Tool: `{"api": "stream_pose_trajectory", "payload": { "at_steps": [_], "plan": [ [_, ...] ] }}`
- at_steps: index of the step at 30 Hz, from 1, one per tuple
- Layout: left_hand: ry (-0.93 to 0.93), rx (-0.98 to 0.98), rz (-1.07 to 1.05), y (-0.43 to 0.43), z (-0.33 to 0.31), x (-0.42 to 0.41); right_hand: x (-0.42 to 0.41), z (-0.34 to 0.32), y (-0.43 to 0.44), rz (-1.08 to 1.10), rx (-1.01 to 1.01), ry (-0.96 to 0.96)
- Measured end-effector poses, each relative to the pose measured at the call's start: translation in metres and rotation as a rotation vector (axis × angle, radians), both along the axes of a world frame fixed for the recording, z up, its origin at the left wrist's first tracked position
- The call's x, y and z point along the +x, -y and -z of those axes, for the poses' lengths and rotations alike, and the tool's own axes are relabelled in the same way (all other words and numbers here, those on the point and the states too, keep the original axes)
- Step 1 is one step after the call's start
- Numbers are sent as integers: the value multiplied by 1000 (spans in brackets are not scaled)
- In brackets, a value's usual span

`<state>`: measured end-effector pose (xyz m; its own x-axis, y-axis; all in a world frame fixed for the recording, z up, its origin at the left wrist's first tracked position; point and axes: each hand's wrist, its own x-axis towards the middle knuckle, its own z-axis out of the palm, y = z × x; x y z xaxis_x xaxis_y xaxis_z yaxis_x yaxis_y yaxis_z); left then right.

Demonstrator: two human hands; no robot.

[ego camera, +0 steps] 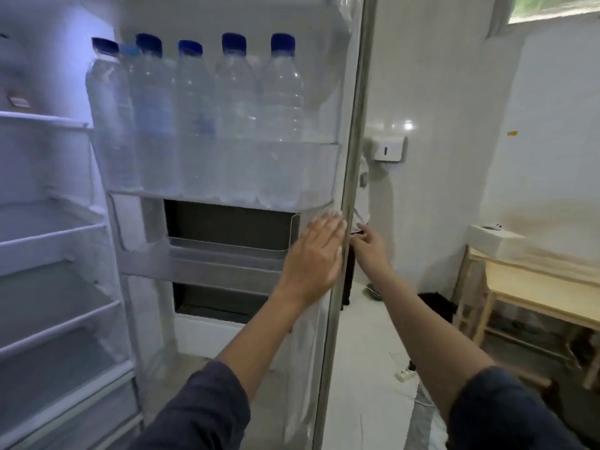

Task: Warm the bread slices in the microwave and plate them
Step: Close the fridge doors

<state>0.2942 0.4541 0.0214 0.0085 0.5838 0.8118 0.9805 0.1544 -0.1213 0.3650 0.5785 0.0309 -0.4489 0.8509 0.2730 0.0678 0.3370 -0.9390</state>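
Note:
No bread, plate or microwave is in view. I face an open fridge. Its door (352, 141) stands open in front of me, inner side toward me. My left hand (316, 254) lies flat with fingers spread against the door's inner side, close to its edge. My right hand (370, 246) is just past the door's outer edge with fingers curled toward it. Something small, white and dark, shows at its fingertips, and I cannot tell whether the hand holds it.
Several blue-capped water bottles (233, 108) fill the door rack. Bare fridge shelves (48, 235) are at the left. At the right stands a wooden table (532, 287) with a white box (493, 241). A power strip (404, 373) lies on the floor, and a white dispenser (389, 149) hangs on the wall.

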Motion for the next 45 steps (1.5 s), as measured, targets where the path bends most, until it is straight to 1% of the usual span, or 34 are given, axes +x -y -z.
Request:
{"api": "stream_pose_trajectory", "payload": {
  "at_steps": [3,5,7,11,14,19,23,26,29,31,34,37,39,42,44,45],
  "plan": [
    [-171,61,-267,-23,15,-10,-34,4,-42,-119,10,-34],
    [-244,103,-383,-30,19,-14,-46,4,-53,-193,-4,-92],
    [-288,103,-481,-32,18,-14,-53,10,-62,-248,-50,-176],
    [-345,105,-611,-35,17,-13,-55,26,-74,-302,-124,-211],
    [-349,124,-660,-32,20,-12,-52,27,-78,-334,-118,-224],
    [-311,105,-707,0,27,-11,-38,33,-52,-302,-94,-262],
    [-274,102,-713,49,32,-8,-19,39,-2,-255,-65,-315],
    [-226,135,-719,89,34,-8,-3,47,38,-273,-14,-347],
    [-150,171,-729,124,38,-6,8,56,74,-332,88,-334],
    [-81,222,-731,144,38,-3,10,62,96,-351,196,-326],
    [18,263,-724,169,35,0,6,65,123,-411,331,-389],
    [46,257,-711,187,31,3,0,60,141,-447,429,-479],
    [52,285,-677,193,23,4,-10,52,149,-437,420,-546],
    [6,351,-611,194,0,4,-39,35,155,-448,298,-608],
    [-86,374,-589,193,-18,4,-63,25,158,-544,204,-613],
    [-136,376,-596,194,-27,4,-75,19,161,-605,194,-606]
  ]
}}
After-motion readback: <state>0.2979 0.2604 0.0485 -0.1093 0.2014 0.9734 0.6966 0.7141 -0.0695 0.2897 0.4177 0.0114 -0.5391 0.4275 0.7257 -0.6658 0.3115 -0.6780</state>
